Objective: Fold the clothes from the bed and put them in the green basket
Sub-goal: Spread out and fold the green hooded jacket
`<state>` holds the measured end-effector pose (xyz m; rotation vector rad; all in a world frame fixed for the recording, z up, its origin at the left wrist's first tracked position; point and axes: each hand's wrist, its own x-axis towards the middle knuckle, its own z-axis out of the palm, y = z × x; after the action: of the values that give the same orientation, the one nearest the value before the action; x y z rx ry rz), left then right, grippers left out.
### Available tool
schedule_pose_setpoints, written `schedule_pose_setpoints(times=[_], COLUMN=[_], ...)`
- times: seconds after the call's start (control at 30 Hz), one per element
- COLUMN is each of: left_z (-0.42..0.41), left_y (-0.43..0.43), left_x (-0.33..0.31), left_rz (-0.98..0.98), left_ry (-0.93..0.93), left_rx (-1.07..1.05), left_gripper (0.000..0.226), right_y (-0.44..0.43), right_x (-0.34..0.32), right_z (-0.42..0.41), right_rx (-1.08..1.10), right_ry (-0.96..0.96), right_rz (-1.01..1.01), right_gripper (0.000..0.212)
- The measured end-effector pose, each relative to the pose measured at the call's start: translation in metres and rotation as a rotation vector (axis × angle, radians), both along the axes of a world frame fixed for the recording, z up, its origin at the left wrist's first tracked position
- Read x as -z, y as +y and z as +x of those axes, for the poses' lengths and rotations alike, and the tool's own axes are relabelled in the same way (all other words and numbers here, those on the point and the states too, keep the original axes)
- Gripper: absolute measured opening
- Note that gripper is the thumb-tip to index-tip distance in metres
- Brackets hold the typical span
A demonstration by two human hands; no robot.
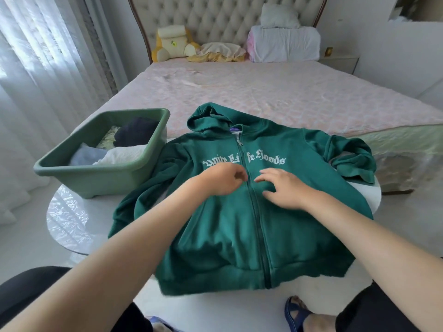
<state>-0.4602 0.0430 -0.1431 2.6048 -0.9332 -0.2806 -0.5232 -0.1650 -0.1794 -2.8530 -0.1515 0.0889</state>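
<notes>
Our left hand [223, 178] curls its fingers at the zipper [257, 224]; we cannot tell whether it pinches. Our right hand [282, 188] rests spread just right of it. The hoodie [215, 236] lies face up on the desk [69, 216], hood away from us and a sleeve outboard of each hand. The green basket [96, 173] stands left, nearer the left hand.

1. One head-worn wide-angle camera looks forward and down, close over the green hoodie [227, 236] filling the frame's centre and lower half.
2. It faces the bed [263, 92], which recedes to the headboard [215, 17] at the top; straight edges near the borders seem bowed by the lens.
</notes>
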Motion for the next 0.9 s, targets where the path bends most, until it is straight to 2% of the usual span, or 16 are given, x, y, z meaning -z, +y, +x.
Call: schedule_pose_setpoints(times=[0.07, 0.13, 0.23, 0.3, 0.37, 0.47, 0.57, 0.6, 0.73, 0.9], left_z=[0.016, 0.025, 0.030, 0.029, 0.027, 0.030, 0.036, 0.039, 0.060, 0.113], left_y=[-0.012, -0.011, 0.005, 0.014, 0.018, 0.027, 0.034, 0.034, 0.029, 0.020], left_x=[0.013, 0.028, 0.040, 0.038, 0.028, 0.012, -0.004, -0.009, -0.018, -0.015], left_rz=[0.099, 0.254, 0.420, 0.482, 0.506, 0.535, 0.563, 0.563, 0.435, 0.213], left_ry=[-0.096, -0.105, 0.131, 0.219, 0.219, 0.247, 0.318, 0.319, 0.216, -0.001], left_rx=[-0.051, -0.157, -0.338, -0.369, -0.374, -0.382, -0.325, -0.295, -0.253, -0.311], left_gripper=[0.037, 0.062, 0.103, 0.114, 0.117, 0.111, 0.092, 0.082, 0.043, 0.030], right_y=[-0.011, -0.015, -0.015, -0.011, -0.004, 0.005, 0.011, 0.014, 0.029, 0.032], right_x=[0.007, 0.012, 0.007, -0.002, -0.010, -0.025, -0.043, -0.045, -0.046, -0.040], right_z=[0.001, 0.002, 0.004, 0.005, 0.006, 0.012, 0.028, 0.035, 0.072, 0.135], right_rx=[0.021, 0.039, 0.070, 0.063, 0.036, 0.014, 0.033, 0.023, -0.006, -0.017], right_ry=[0.103, 0.150, 0.080, 0.050, 0.066, 0.172, 0.409, 0.419, 0.099, 0.055], right_rz=[-0.097, -0.130, -0.139, -0.194, -0.255, -0.236, -0.014, 0.022, -0.094, -0.048], right_gripper=[0.069, 0.080, 0.076, 0.068, 0.055, 0.037, 0.030, 0.025, 0.026, 0.039])
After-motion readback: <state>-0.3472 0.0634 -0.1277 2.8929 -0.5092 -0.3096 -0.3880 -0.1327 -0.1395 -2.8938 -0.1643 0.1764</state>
